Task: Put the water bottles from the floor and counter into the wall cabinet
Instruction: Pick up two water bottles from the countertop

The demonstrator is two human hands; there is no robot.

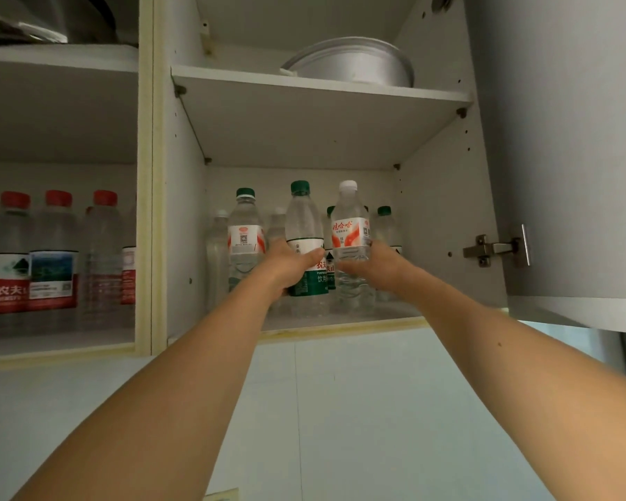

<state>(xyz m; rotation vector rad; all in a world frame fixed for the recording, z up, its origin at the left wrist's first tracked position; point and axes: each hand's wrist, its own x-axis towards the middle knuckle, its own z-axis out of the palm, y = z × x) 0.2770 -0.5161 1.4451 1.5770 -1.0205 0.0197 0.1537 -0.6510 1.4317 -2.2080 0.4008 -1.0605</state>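
Note:
Both arms reach up into the open wall cabinet (340, 325). My left hand (286, 263) grips a clear bottle with a green cap and green label (304, 226) standing on the lower shelf. My right hand (374, 263) grips a clear bottle with a white cap and red-and-white label (349, 229) beside it. Both bottles stand upright near the shelf's front. Behind and beside them stand several more bottles, among them a green-capped one with a red-white label (244, 229) on the left.
The left cabinet compartment holds several red-capped bottles (53, 254). A metal basin (355, 65) lies on the upper shelf. The grey cabinet door (571, 146) stands open at the right, with its hinge (492, 249) on the side wall. A tiled wall (340, 410) lies below.

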